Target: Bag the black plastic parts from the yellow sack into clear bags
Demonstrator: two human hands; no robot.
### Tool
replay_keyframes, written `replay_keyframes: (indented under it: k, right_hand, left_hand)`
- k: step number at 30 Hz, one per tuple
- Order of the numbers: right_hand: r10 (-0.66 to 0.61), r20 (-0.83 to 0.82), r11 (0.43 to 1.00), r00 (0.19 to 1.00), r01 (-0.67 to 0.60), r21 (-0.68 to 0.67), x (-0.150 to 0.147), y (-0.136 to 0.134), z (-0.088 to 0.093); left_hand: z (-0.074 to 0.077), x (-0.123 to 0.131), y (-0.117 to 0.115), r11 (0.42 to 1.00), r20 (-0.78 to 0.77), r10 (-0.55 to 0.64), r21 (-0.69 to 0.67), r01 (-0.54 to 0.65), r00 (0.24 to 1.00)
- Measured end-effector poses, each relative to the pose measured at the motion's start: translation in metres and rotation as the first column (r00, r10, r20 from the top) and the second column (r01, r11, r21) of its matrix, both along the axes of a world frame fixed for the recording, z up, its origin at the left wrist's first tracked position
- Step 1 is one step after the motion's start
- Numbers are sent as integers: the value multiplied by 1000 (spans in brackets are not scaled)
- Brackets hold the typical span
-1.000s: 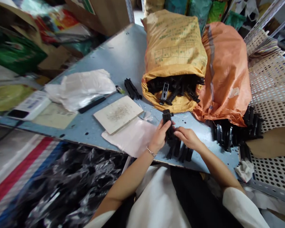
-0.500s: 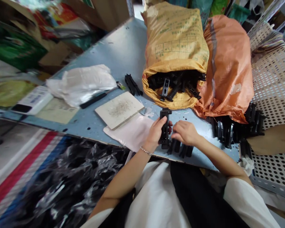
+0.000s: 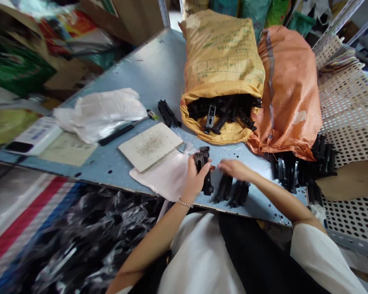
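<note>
Our left hand [image 3: 198, 177] is clamped around a black moulded plastic part [image 3: 201, 161], a ribbed, slotted piece with a hard matte surface, held just above the tabletop [image 3: 159, 69], with a thin metal-link bracelet [image 3: 184, 203] at the wrist. Our right hand [image 3: 234, 169] is open, apart from the left, its fingers stretched flat toward it just above two narrow bundles of similar black parts [image 3: 231, 190] lying on the scuffed blue-grey metal. To the left lies a soft, pale pink sheet [image 3: 159, 175], partly under a square, speckled board [image 3: 150, 147]. Beyond it are a slim black-handled tool [image 3: 116, 134] and crumpled white plastic film [image 3: 98, 116]. Ahead, a yellow woven sack [image 3: 222, 53] lies on its side, its mouth packed with more black parts [image 3: 221, 110], against a bulging orange woven sack [image 3: 290, 90]. Further black parts [image 3: 294, 175] are heaped at the right, beside a perforated metal sheet [image 3: 349, 102].
</note>
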State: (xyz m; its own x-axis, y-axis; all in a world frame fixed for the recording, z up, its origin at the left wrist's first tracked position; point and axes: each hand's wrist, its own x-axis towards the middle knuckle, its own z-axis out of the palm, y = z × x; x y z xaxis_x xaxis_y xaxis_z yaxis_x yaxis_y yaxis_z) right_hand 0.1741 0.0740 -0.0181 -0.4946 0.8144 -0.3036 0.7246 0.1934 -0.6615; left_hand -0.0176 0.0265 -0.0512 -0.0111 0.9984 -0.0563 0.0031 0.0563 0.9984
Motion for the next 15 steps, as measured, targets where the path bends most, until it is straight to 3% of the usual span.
replay_keyframes:
  k: [1,3,4,5,8,11,13,15]
  right_hand:
    - [-153,120,973,981,129,191,12,25,2]
    - [-454,221,819,863,306,486,38,73,3]
    - [-562,238,737,792,350,578,51,94,3]
    - [-627,273,698,729,371,612,64,111,3]
    - [-650,371,718,663,374,588,90,140,0]
    - [-631,289,701,720,371,609,94,134,1]
    - [-612,132,672,780,425,607,85,110,3]
    - [-556,-76,671,828,500,548,67,71,5]
  left_hand:
    - [-8,2,0,997,-64,-57,-48,54,996]
    - [-24,9,-3,991,-253,-131,-68,117,959]
    - [-32,14,-5,992,-352,-129,-41,122,927]
    - [-38,19,-9,992,-434,-117,-2,129,893]
    - [-49,27,-19,979,-599,-62,119,165,798]
    - [-47,25,-20,961,-642,-35,189,203,765]
    - [-39,25,-12,962,-554,-36,207,180,831]
    - [-26,28,1,977,-330,-56,176,119,942]
